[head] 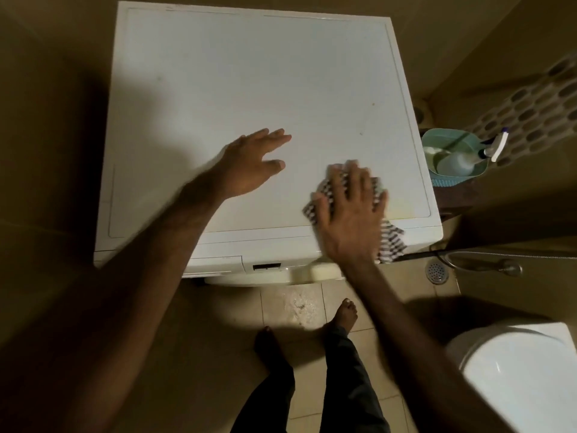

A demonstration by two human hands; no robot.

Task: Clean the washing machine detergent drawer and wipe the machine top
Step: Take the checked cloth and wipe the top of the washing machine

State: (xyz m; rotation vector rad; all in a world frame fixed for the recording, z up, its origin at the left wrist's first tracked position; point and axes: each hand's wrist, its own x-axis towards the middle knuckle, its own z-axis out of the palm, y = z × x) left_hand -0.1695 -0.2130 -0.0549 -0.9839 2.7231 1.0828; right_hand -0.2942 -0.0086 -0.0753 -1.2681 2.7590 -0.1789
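The white washing machine top (pixel 249 89) fills the upper middle of the head view. My right hand (pixel 349 214) lies flat on a black-and-white checked cloth (pixel 392 242) at the top's front right corner; part of the cloth hangs over the front edge. My left hand (pixel 253 164) rests flat on the top's front middle, fingers spread, holding nothing. The detergent drawer front (pixel 215 265) shows at the machine's upper front left, shut. A few small brown specks mark the top's right side.
A teal tub (pixel 454 157) with a spray bottle (pixel 496 148) stands right of the machine. A white toilet (pixel 518 376) sits at the lower right. A floor drain (pixel 436 272) and a hose lie by the wall. My bare feet stand on beige tiles.
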